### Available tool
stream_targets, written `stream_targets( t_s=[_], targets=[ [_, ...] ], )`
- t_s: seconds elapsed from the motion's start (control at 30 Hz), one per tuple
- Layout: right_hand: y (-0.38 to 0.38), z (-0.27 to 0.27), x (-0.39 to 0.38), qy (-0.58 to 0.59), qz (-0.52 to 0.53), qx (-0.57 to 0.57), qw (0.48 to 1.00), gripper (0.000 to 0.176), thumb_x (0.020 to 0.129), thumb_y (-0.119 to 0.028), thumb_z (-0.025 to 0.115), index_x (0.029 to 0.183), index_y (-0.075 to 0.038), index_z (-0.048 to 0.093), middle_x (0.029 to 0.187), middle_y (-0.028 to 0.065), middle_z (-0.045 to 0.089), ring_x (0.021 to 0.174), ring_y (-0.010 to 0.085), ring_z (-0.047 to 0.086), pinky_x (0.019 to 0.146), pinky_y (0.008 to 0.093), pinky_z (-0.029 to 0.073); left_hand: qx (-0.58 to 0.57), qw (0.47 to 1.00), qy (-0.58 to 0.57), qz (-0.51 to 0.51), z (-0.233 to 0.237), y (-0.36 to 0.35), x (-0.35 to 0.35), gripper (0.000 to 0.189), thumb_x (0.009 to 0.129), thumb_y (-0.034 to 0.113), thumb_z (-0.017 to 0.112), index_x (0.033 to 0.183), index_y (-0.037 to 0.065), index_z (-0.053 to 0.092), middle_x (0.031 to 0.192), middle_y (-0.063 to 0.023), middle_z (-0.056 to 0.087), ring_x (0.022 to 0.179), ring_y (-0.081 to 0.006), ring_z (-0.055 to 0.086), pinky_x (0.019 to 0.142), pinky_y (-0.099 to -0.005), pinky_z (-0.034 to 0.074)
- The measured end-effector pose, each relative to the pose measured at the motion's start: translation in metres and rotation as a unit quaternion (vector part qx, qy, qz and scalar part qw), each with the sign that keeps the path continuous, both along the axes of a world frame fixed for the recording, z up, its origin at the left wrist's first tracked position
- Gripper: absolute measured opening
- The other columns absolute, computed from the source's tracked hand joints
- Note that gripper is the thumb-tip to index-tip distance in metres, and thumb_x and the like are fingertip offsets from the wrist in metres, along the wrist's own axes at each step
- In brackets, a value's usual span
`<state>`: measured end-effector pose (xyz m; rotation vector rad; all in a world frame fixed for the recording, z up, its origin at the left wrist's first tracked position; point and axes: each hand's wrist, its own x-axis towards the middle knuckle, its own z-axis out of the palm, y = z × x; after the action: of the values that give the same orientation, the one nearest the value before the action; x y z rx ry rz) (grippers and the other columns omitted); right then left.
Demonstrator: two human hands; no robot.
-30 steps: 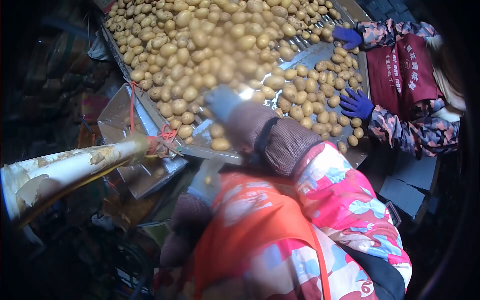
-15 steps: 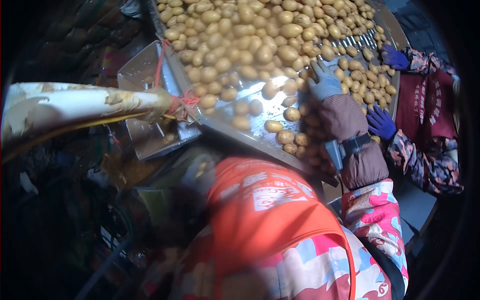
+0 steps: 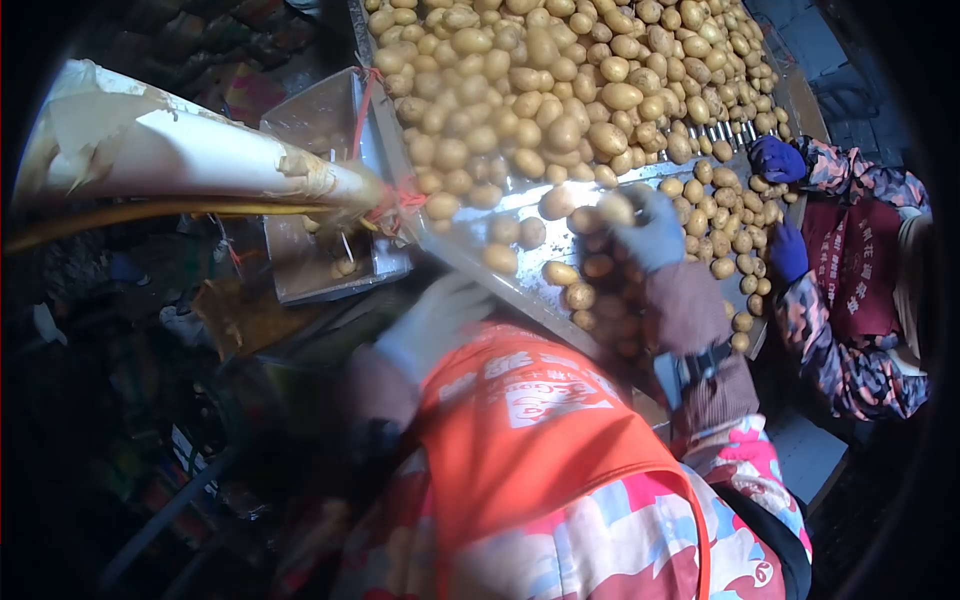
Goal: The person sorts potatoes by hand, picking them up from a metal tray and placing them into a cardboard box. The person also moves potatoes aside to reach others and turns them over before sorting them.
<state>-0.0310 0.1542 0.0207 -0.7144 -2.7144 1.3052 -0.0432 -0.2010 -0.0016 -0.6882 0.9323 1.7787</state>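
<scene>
My right hand (image 3: 652,232), in a grey-blue glove, is over the metal sorting table (image 3: 528,203). Its fingers are closed around a potato (image 3: 614,209) just above the bare metal. Several loose potatoes lie below and beside it, some in shadow. My left hand (image 3: 440,318), also gloved, is blurred by motion in front of the table's near rim, by my orange apron (image 3: 520,390). Its fingers are smeared, so what it holds, if anything, does not show. A large heap of potatoes (image 3: 560,90) covers the far part of the table.
To the right, a co-worker in purple gloves (image 3: 778,160) and a maroon apron (image 3: 840,260) has both hands at the table's edge. A white pipe (image 3: 200,150) tied with red string juts in from the left. Below it hangs a plastic-lined box (image 3: 315,255).
My left hand has risen from low beside my apron toward the table's rim. My right hand has drawn back slightly and now grips a potato. The co-worker's lower hand has moved upward.
</scene>
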Motion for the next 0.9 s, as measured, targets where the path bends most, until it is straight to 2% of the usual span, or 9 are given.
stream_targets(
  t_s=[0.1,0.23,0.27,0.37,0.47,0.53,0.7,0.77,0.9],
  targets=[
    [-0.033,0.009,-0.011,-0.043,0.281,-0.127,0.95,0.052,0.087,-0.035,0.072,0.134,-0.014,0.062,0.133,0.0184,0.059,0.131,0.0316,0.051,0.11,0.042,0.039,0.053,0.994,0.087,0.039,-0.008,0.084,-0.015,0.04,0.101,0.036,0.056,0.129,0.007,0.056,0.124,-0.0103,0.063,0.118,-0.0262,0.06,0.096,-0.0462,0.053],
    [-0.047,-0.008,-0.1,0.191,0.183,0.321,0.91,0.045,0.085,-0.032,0.069,0.125,-0.011,0.063,0.119,0.0178,0.062,0.111,0.0361,0.058,0.094,0.0453,0.047,0.002,0.926,0.377,-0.03,-0.017,0.083,-0.009,0.041,0.098,0.039,0.06,0.126,0.01,0.057,0.118,-0.0091,0.065,0.111,-0.0268,0.062,0.091,-0.0477,0.055],
    [-0.044,-0.015,-0.112,0.191,0.143,0.411,0.88,0.04,0.083,-0.03,0.069,0.12,-0.013,0.066,0.115,0.016,0.063,0.108,0.0354,0.06,0.091,0.0444,0.049,0.011,0.94,0.339,-0.031,-0.016,0.073,-0.008,0.04,0.098,0.037,0.06,0.126,0.009,0.057,0.117,-0.0093,0.065,0.109,-0.0265,0.062,0.09,-0.047,0.055],
    [-0.044,-0.024,-0.113,0.052,0.185,0.331,0.924,0.04,0.081,-0.022,0.073,0.119,-0.015,0.065,0.116,0.0116,0.062,0.101,0.0349,0.061,0.086,0.0443,0.05,0.056,0.993,0.105,0.015,-0.015,0.048,-0.017,0.038,0.097,0.034,0.061,0.126,0.009,0.058,0.114,-0.0097,0.064,0.103,-0.0256,0.063,0.084,-0.0446,0.055],
    [-0.093,-0.044,-0.074,0.269,0.124,0.074,0.952,0.024,0.088,-0.019,0.064,0.11,-0.012,0.067,0.095,0.0131,0.065,0.094,0.0339,0.062,0.08,0.0429,0.052,0.075,0.993,-0.023,0.084,-0.013,0.037,-0.026,0.036,0.097,0.03,0.062,0.125,0.008,0.058,0.111,-0.0101,0.064,0.097,-0.0246,0.063,0.079,-0.0422,0.054],
    [-0.127,-0.04,-0.05,0.197,0.303,-0.03,0.932,0.024,0.091,-0.023,0.058,0.109,-0.009,0.066,0.102,0.0179,0.066,0.097,0.0341,0.063,0.082,0.0409,0.052,0.1,0.986,-0.058,0.121,-0.015,0.028,-0.03,0.035,0.096,0.028,0.062,0.124,0.008,0.059,0.109,-0.0104,0.064,0.094,-0.024,0.063,0.075,-0.0407,0.054],
    [-0.044,-0.017,-0.087,0.174,0.201,0.255,0.93,0.034,0.084,-0.023,0.065,0.116,-0.012,0.064,0.11,0.0153,0.065,0.102,0.0355,0.063,0.08,0.0461,0.052,0.483,0.871,-0.041,0.079,-0.035,-0.051,-0.043,0.039,0.098,0.024,0.059,0.131,0.004,0.055,0.109,-0.0113,0.063,0.089,-0.0223,0.062,0.07,-0.0376,0.053],
    [-0.001,-0.027,-0.093,0.106,0.076,0.4,0.907,0.051,0.077,-0.018,0.072,0.127,-0.018,0.062,0.123,0.012,0.062,0.107,0.0357,0.061,0.086,0.0459,0.052,0.298,0.941,-0.011,0.159,-0.038,-0.112,-0.05,0.038,0.099,0.024,0.058,0.131,0.004,0.055,0.11,-0.0111,0.063,0.091,-0.0217,0.062,0.071,-0.0365,0.053],
    [0.014,-0.022,-0.092,-0.002,0.147,0.396,0.906,0.062,0.076,-0.015,0.075,0.135,-0.025,0.058,0.129,0.0114,0.06,0.113,0.0363,0.06,0.095,0.0442,0.051,-0.019,0.985,0.114,0.129,-0.017,-0.162,-0.062,0.037,0.1,0.024,0.056,0.131,0.004,0.056,0.114,-0.0105,0.063,0.095,-0.0204,0.063,0.075,-0.0342,0.054]
  ],
)
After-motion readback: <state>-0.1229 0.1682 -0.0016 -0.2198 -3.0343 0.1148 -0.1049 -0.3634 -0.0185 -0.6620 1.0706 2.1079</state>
